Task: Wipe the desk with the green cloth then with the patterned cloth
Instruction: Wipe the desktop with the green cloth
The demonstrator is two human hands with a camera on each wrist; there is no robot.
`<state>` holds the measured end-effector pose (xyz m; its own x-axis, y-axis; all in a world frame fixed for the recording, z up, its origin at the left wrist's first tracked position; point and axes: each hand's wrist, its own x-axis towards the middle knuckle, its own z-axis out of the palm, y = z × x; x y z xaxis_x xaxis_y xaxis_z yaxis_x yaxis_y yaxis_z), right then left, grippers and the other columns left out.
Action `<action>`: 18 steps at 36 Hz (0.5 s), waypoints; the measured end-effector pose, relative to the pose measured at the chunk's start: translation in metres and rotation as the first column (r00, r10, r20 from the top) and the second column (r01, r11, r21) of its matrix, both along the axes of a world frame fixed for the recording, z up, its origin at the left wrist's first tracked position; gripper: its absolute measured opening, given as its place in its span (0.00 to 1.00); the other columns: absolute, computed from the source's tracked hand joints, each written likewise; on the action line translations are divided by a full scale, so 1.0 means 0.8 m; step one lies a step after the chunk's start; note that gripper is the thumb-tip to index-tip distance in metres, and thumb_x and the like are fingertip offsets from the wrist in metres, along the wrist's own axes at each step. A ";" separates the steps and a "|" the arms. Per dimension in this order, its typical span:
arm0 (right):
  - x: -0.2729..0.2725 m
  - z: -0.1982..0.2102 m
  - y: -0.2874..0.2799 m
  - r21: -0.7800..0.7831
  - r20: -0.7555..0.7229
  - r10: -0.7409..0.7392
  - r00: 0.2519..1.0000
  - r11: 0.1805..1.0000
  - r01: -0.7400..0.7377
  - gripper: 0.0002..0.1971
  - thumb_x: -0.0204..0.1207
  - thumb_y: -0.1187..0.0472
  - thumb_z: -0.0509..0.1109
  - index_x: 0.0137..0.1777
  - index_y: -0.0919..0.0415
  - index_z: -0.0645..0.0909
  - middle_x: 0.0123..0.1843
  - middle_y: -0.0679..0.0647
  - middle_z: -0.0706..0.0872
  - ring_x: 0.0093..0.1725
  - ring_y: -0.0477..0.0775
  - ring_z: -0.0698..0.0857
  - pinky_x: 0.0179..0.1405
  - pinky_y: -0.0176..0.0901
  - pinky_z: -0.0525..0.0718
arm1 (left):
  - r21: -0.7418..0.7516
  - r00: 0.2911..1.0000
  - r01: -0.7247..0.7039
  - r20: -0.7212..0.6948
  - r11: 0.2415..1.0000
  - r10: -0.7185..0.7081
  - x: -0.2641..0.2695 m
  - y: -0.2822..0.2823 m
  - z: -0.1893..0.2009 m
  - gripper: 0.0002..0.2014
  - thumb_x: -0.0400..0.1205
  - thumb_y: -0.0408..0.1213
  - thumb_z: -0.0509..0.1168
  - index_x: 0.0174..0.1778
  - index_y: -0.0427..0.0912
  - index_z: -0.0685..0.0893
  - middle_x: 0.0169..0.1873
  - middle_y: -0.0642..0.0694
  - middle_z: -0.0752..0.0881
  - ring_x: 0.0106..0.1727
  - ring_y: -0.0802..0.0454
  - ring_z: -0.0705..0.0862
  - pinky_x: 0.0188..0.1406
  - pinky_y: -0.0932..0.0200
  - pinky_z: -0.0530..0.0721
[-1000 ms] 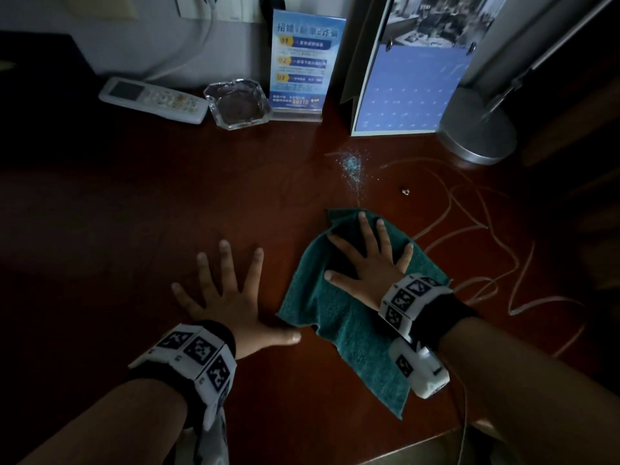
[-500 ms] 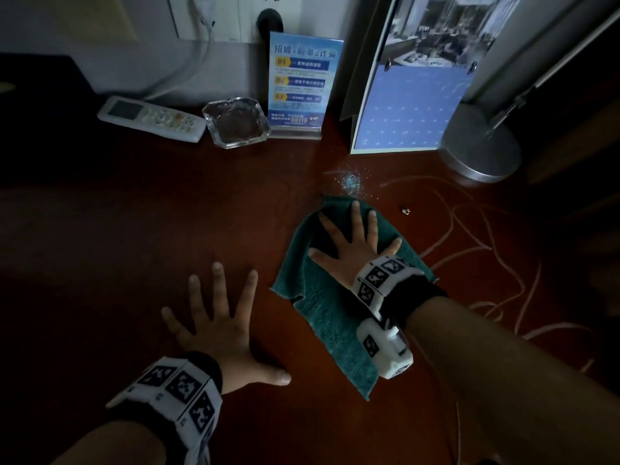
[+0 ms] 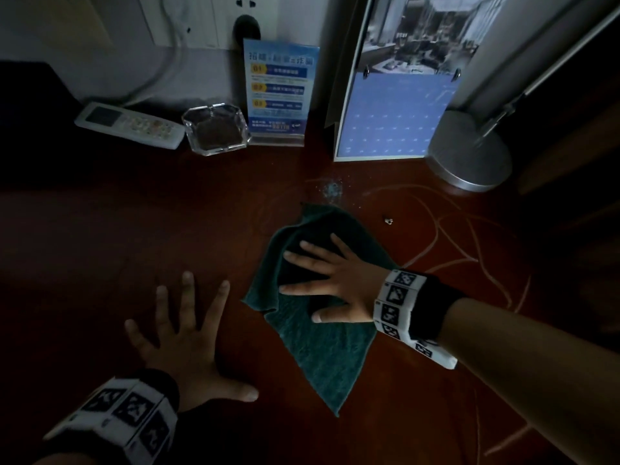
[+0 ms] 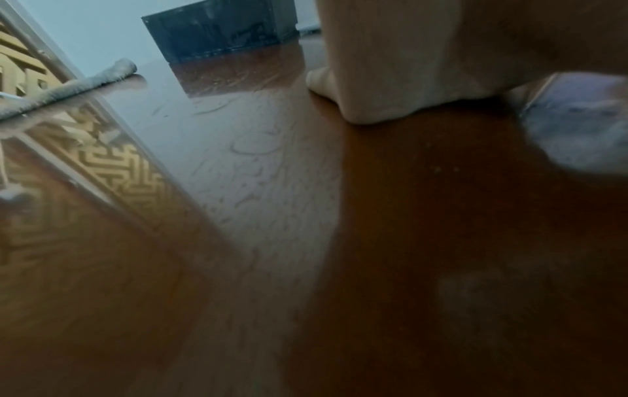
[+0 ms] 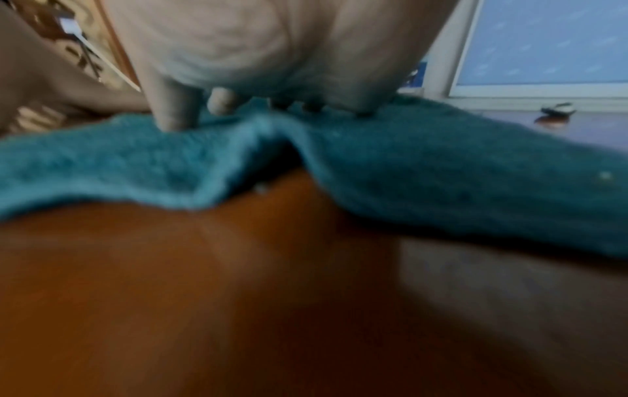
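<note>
Head view: right hand [image 3: 339, 286], fingers flat, presses the green cloth [image 3: 322, 337]; sweep it far toward the blue powder [image 3: 332, 189], while the flat, empty left hand [image 3: 188, 344] braces on the tabletop [image 3: 134, 246].

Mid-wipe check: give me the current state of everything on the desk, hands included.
green cloth: rumpled, flat on desk under right hand
right hand: fingers spread, pressing cloth
left hand: splayed flat on bare desk
desk: speckled spill and chalky streaks unwiped
glass ashtray: upright
remote: lying flat

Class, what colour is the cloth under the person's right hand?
The cloth is teal green, plain, no pattern; the right wrist view shows it best.
</note>
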<state>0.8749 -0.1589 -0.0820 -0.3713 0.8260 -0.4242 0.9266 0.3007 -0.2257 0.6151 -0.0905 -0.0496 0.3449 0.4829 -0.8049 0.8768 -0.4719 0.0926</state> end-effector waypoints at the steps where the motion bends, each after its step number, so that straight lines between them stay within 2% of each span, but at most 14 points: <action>1: 0.000 -0.002 0.001 0.016 0.004 0.001 1.000 1.000 -0.001 0.30 0.81 0.36 0.55 0.81 0.32 0.49 0.83 0.41 0.31 0.81 0.48 0.26 0.74 0.66 0.23 | 0.000 1.000 -0.001 -0.002 1.000 0.001 0.000 0.000 0.000 0.73 0.44 0.79 0.67 0.60 0.68 0.10 0.58 0.48 0.04 0.71 0.34 0.15 0.70 0.21 0.37; 4: -0.002 -0.007 0.009 0.067 0.040 0.010 0.999 0.998 -0.013 0.30 0.79 0.33 0.52 0.80 0.32 0.49 0.83 0.41 0.32 0.81 0.50 0.28 0.75 0.67 0.25 | -0.004 1.000 -0.003 -0.015 1.000 0.003 0.002 0.002 0.002 0.73 0.43 0.80 0.67 0.59 0.68 0.10 0.58 0.48 0.05 0.71 0.33 0.16 0.70 0.21 0.37; 6: -0.002 -0.009 0.019 0.089 0.083 0.032 0.996 0.995 -0.040 0.31 0.78 0.32 0.50 0.81 0.33 0.48 0.83 0.42 0.32 0.81 0.52 0.28 0.75 0.67 0.25 | -0.021 1.000 -0.007 -0.023 1.000 0.007 0.003 0.003 0.004 0.75 0.37 0.81 0.65 0.59 0.68 0.10 0.58 0.48 0.05 0.71 0.33 0.15 0.70 0.21 0.37; 8: -0.003 -0.009 0.031 0.083 0.088 0.035 0.996 0.996 -0.042 0.32 0.79 0.32 0.53 0.81 0.34 0.48 0.84 0.44 0.33 0.82 0.54 0.30 0.76 0.66 0.27 | -0.033 1.000 -0.007 -0.029 0.999 0.006 0.004 0.003 0.005 0.74 0.33 0.81 0.60 0.59 0.68 0.10 0.59 0.48 0.05 0.71 0.33 0.16 0.70 0.21 0.37; 12: -0.005 -0.006 0.054 0.039 0.064 -0.005 0.998 0.999 0.003 0.33 0.80 0.34 0.55 0.81 0.33 0.46 0.85 0.44 0.33 0.83 0.56 0.33 0.77 0.65 0.31 | -0.051 1.000 -0.006 -0.026 0.999 0.005 0.003 0.005 0.002 0.72 0.43 0.81 0.66 0.57 0.67 0.09 0.58 0.48 0.05 0.71 0.32 0.15 0.69 0.20 0.38; 18: -0.015 -0.006 0.086 0.036 0.104 -0.102 0.989 0.994 0.099 0.33 0.78 0.31 0.52 0.80 0.29 0.42 0.84 0.41 0.32 0.83 0.58 0.38 0.79 0.69 0.38 | -0.036 1.000 -0.005 -0.014 0.999 0.004 0.002 0.005 0.000 0.72 0.45 0.79 0.67 0.57 0.68 0.09 0.57 0.48 0.04 0.70 0.33 0.15 0.69 0.21 0.37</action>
<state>0.8626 -0.0903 -0.0865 -0.2401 0.8699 -0.4308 0.9707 0.2098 -0.1173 0.6165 -0.0868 -0.0495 0.3316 0.4553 -0.8263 0.8802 -0.4645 0.0973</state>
